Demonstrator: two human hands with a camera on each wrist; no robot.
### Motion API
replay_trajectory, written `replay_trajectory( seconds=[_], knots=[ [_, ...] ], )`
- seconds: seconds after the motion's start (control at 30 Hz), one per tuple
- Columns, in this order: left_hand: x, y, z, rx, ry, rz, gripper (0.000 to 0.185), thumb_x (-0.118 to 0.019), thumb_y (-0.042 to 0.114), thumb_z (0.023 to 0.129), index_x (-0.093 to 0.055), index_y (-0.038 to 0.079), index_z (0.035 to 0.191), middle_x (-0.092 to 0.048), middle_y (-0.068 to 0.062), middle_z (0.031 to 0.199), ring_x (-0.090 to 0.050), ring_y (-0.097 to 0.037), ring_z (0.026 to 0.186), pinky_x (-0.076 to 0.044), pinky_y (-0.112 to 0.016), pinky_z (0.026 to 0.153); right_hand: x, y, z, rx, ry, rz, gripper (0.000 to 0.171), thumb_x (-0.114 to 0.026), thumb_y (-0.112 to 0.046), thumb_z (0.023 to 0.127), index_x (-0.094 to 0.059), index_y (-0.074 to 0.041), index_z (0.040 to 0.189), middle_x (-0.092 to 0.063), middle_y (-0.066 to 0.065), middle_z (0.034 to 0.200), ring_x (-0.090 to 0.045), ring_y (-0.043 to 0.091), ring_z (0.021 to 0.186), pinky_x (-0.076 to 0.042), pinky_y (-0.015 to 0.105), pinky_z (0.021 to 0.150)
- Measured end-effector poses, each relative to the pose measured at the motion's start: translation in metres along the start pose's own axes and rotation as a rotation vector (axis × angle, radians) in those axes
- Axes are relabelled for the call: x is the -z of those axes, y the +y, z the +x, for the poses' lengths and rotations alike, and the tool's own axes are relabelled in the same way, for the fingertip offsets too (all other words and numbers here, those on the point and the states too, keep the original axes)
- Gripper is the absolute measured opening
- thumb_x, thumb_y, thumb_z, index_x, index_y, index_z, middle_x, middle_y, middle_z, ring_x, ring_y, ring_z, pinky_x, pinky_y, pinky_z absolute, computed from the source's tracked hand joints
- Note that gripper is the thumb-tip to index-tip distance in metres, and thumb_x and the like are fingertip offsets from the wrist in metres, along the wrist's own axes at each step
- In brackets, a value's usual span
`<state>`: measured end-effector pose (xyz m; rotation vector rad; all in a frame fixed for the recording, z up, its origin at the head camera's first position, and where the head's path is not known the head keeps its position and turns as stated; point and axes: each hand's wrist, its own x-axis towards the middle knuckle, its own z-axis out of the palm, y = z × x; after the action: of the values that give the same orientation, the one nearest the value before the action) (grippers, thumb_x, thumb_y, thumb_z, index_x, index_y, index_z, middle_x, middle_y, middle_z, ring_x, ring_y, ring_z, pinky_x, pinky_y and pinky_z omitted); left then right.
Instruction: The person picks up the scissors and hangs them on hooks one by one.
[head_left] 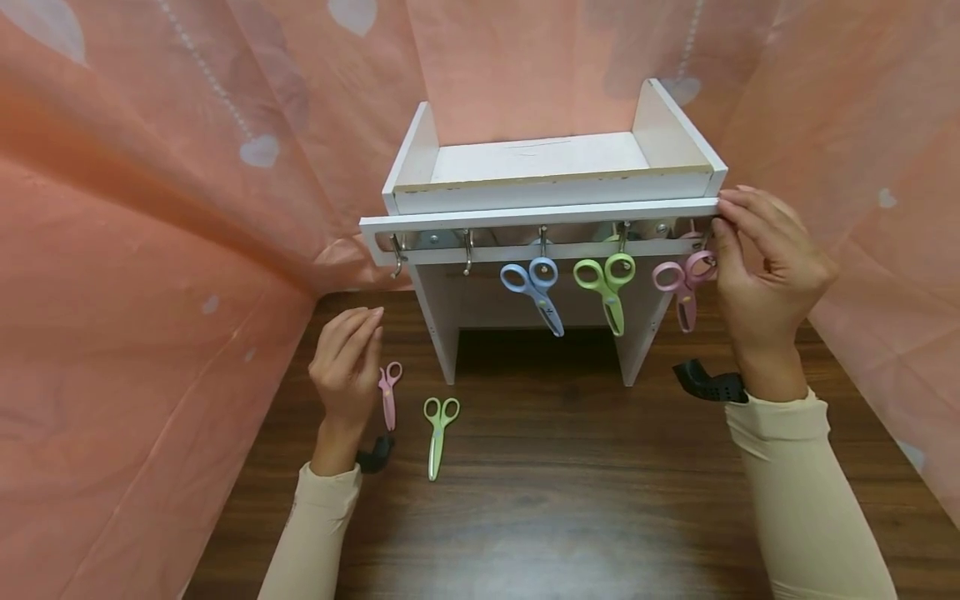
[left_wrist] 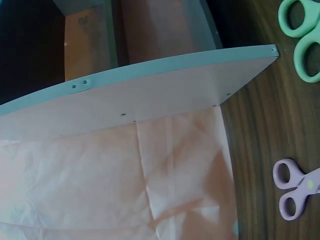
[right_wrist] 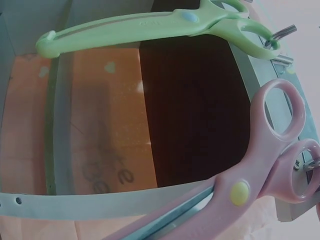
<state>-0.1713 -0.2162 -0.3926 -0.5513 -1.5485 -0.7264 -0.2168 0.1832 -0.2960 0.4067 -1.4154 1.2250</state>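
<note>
The right hand (head_left: 765,275) pinches the hanging pink scissors (head_left: 684,283) at the end hook, best seating the loop fully before release, while the left hand (head_left: 347,367) hovers relaxed above the desk (head_left: 570,483)

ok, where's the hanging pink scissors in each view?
Head: pink scissors hang on the rightmost hook, by the right hand.
Left wrist: not in it; the pink pair there lies on the table.
Right wrist: lower right, large.
Shared landmark: the white shelf.
</note>
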Motion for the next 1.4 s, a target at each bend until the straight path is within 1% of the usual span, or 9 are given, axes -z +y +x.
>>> replay_trajectory(
  seconds=[0.1, 0.23, 0.43, 0.57, 0.73, 0.87, 1.0, 1.17, 1.4],
  knots=[
    [0.004, -0.004, -0.007, 0.002, -0.025, -0.001, 0.011, -0.074, -0.004, 0.088, -0.079, -0.005, 0.097, -0.074, -0.020, 0.087, -0.067, -0.043, 0.081, -0.057, -0.040, 0.084, -0.001, 0.003, 0.000, 0.001, 0.007, 0.018, 0.009, -0.079, 0.009, 0.082, -0.080, 0.005, 0.090, -0.076, 0.022, 0.096, -0.071, 0.034, 0.102, -0.054, 0.044, 0.100],
    [0.012, -0.004, -0.017, 0.011, -0.091, 0.015, 0.014, -0.075, -0.005, 0.086, -0.080, -0.002, 0.098, -0.074, -0.016, 0.083, -0.067, -0.037, 0.075, -0.057, -0.038, 0.078, 0.001, 0.006, -0.004, -0.001, 0.001, 0.027, 0.009, -0.078, 0.010, 0.081, -0.079, 0.006, 0.090, -0.075, 0.023, 0.096, -0.071, 0.034, 0.102, -0.054, 0.044, 0.100],
    [0.025, 0.004, -0.034, 0.038, -0.205, 0.086, 0.017, -0.077, -0.002, 0.084, -0.081, 0.002, 0.100, -0.075, -0.009, 0.083, -0.067, -0.027, 0.069, -0.051, -0.032, 0.057, 0.006, 0.008, -0.010, 0.014, -0.010, 0.022, 0.011, -0.078, 0.011, 0.081, -0.080, 0.005, 0.090, -0.075, 0.023, 0.096, -0.071, 0.035, 0.102, -0.055, 0.044, 0.099],
    [0.032, 0.011, -0.042, 0.070, -0.265, 0.113, 0.016, -0.077, 0.000, 0.084, -0.081, 0.004, 0.099, -0.076, -0.006, 0.085, -0.064, -0.021, 0.064, -0.050, -0.026, 0.050, 0.008, 0.009, -0.014, 0.022, -0.031, 0.017, 0.014, -0.078, 0.013, 0.080, -0.080, 0.004, 0.092, -0.075, 0.023, 0.097, -0.071, 0.036, 0.102, -0.055, 0.044, 0.099],
    [0.038, 0.016, -0.049, 0.132, -0.342, 0.131, 0.015, -0.079, 0.002, 0.083, -0.082, 0.007, 0.097, -0.075, 0.000, 0.084, -0.061, -0.014, 0.061, -0.051, -0.024, 0.051, 0.010, 0.010, -0.016, 0.019, -0.051, 0.015, 0.017, -0.077, 0.014, 0.080, -0.080, 0.004, 0.094, -0.075, 0.023, 0.098, -0.070, 0.037, 0.103, -0.054, 0.043, 0.100],
    [0.042, 0.015, -0.053, 0.187, -0.398, 0.169, 0.014, -0.081, 0.004, 0.083, -0.082, 0.010, 0.096, -0.075, 0.003, 0.085, -0.061, -0.010, 0.063, -0.049, -0.025, 0.052, 0.009, 0.011, -0.015, 0.020, -0.051, 0.021, 0.017, -0.076, 0.014, 0.081, -0.080, 0.004, 0.094, -0.075, 0.024, 0.099, -0.069, 0.039, 0.103, -0.054, 0.043, 0.100],
    [0.045, 0.012, -0.059, 0.228, -0.439, 0.197, 0.013, -0.082, 0.006, 0.083, -0.082, 0.011, 0.094, -0.075, 0.004, 0.085, -0.065, -0.010, 0.066, -0.051, -0.028, 0.052, 0.009, 0.012, -0.013, 0.024, -0.051, 0.022, 0.019, -0.076, 0.015, 0.080, -0.080, 0.004, 0.095, -0.075, 0.023, 0.099, -0.070, 0.037, 0.104, -0.054, 0.042, 0.100],
    [0.046, 0.009, -0.064, 0.281, -0.480, 0.189, 0.012, -0.082, 0.007, 0.084, -0.082, 0.011, 0.095, -0.075, 0.005, 0.086, -0.069, -0.012, 0.067, -0.053, -0.031, 0.052, 0.008, 0.011, -0.009, 0.033, -0.044, 0.024, 0.020, -0.076, 0.016, 0.080, -0.080, 0.004, 0.095, -0.075, 0.024, 0.099, -0.070, 0.035, 0.104, -0.054, 0.042, 0.100],
    [0.046, 0.007, -0.066, 0.317, -0.537, 0.213, 0.008, -0.081, 0.010, 0.086, -0.082, 0.010, 0.094, -0.074, 0.006, 0.085, -0.064, -0.010, 0.063, -0.049, -0.025, 0.050, 0.007, 0.011, -0.004, 0.051, -0.028, 0.034, 0.019, -0.076, 0.015, 0.080, -0.080, 0.004, 0.094, -0.075, 0.024, 0.098, -0.070, 0.036, 0.103, -0.054, 0.042, 0.100]
  ],
)
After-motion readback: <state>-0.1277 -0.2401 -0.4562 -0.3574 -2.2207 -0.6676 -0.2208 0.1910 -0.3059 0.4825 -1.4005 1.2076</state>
